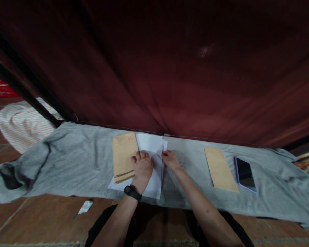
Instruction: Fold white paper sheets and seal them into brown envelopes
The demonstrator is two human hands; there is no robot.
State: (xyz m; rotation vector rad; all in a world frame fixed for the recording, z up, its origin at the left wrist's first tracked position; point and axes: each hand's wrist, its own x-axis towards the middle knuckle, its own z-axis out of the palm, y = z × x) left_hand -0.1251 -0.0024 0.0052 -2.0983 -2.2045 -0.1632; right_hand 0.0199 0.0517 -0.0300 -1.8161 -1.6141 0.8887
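Note:
A white sheet of paper (152,145) lies on a grey cloth (79,161) spread over the floor. My left hand (142,168), with a black band on the wrist, presses down on the paper with its fingers curled under. My right hand (170,159) pinches the paper's right edge, which is lifted along a fold. A stack of brown envelopes (122,156) lies just left of my left hand, partly on the white paper.
A single brown envelope (219,168) and a dark phone (244,174) lie on the cloth to the right. A dark red curtain (170,68) hangs behind. A striped cloth (22,125) is at far left. A white scrap (85,207) lies on the tiled floor.

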